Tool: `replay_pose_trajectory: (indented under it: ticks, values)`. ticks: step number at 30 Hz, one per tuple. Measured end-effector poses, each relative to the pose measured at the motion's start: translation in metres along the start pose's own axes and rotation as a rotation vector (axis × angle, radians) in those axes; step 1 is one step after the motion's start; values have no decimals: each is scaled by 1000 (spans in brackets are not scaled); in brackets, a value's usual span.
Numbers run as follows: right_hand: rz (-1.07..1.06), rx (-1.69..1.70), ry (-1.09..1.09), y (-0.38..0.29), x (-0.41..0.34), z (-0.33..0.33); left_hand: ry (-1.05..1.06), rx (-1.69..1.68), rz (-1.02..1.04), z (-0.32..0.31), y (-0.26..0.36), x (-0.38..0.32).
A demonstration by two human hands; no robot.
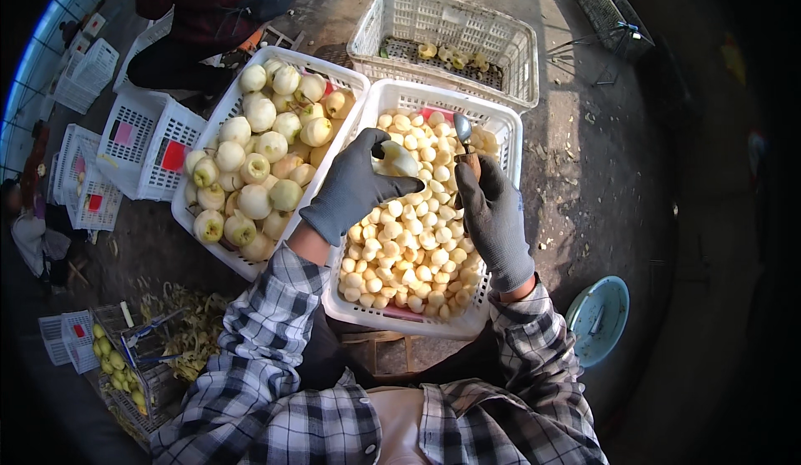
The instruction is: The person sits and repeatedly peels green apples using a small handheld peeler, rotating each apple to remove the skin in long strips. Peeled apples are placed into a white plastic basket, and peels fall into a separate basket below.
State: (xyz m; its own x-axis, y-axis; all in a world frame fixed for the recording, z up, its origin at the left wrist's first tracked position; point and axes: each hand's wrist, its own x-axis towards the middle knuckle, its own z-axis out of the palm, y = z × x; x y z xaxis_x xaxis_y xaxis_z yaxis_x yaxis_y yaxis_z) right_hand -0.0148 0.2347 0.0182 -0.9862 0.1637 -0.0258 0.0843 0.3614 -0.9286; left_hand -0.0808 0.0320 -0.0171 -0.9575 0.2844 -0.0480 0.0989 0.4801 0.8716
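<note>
My gloved left hand (369,183) grips a peeled pear (398,160) between thumb and fingers. In my gloved right hand (494,215) is a melon baller with a wooden handle (469,165); its metal scoop (462,126) points up and away from me, apart from the pear. Both hands are over a white plastic crate (510,146) full of small pale fruit balls (400,240). Left of it stands another white crate (216,118) heaped with whole peeled pears (255,202), some with stem ends showing.
Behind the ball crate, a dirty white crate (525,58) holds several scooped-out fruit remains (460,58). A blue basin (604,315) sits at the right. Stacked crates (150,146) and a person (206,8) are at the upper left. Peelings (194,333) and unpeeled pears (116,365) lie lower left.
</note>
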Motion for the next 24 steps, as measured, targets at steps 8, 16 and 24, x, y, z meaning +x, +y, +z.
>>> replay_pose_trajectory:
  ticks: [8, 16, 24]
  values:
    - [123, 144, -156, 3, 3, 7, -17, 19, 308, 7, 13, -14]
    - [-13, 183, -4, 0, 4, 2, -86, -1340, -364, -1, -6, -3]
    - [-264, -128, -168, -14, -18, 16, -136, -1080, -125, -6, 3, -14]
